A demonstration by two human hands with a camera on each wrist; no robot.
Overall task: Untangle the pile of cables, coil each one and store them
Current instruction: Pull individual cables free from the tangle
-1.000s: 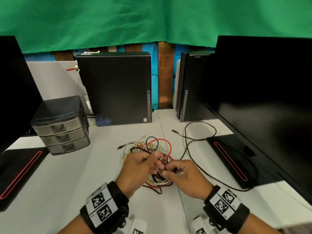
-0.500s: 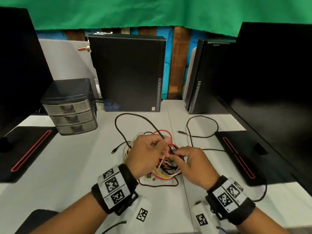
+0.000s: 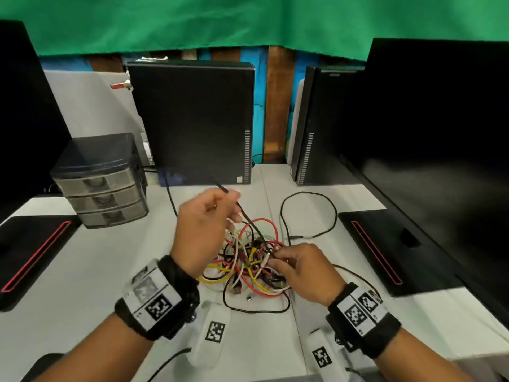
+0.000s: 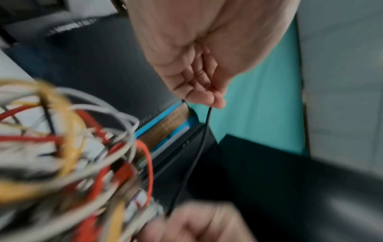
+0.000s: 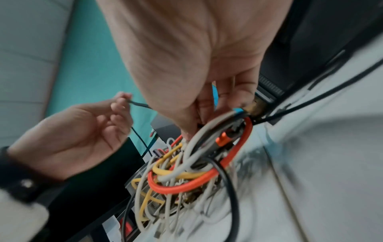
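The pile of cables (image 3: 248, 266) lies on the white bench (image 3: 82, 271), in front of the upright black computer case (image 3: 192, 119). The pile holds red, yellow, white and black leads, looped through one another.

The left hand (image 3: 205, 227) is raised above the left edge of the pile. Its thumb and fingertips (image 4: 213, 99) pinch a thin black cable (image 3: 254, 230); the remaining fingers are curled. The cable runs taut from this pinch down and to the right into the pile.

The right hand (image 3: 303, 271) rests at the right edge of the pile. Its fingers are curled and grip the tangle where the thin black cable enters it; which strands it holds cannot be told, as the wrist views are blurred.

A separate black cable (image 3: 311, 213) lies in a loose loop on the bench, behind and right of the pile. A grey three-drawer organiser (image 3: 102, 183) stands left of the pile, well apart from it.
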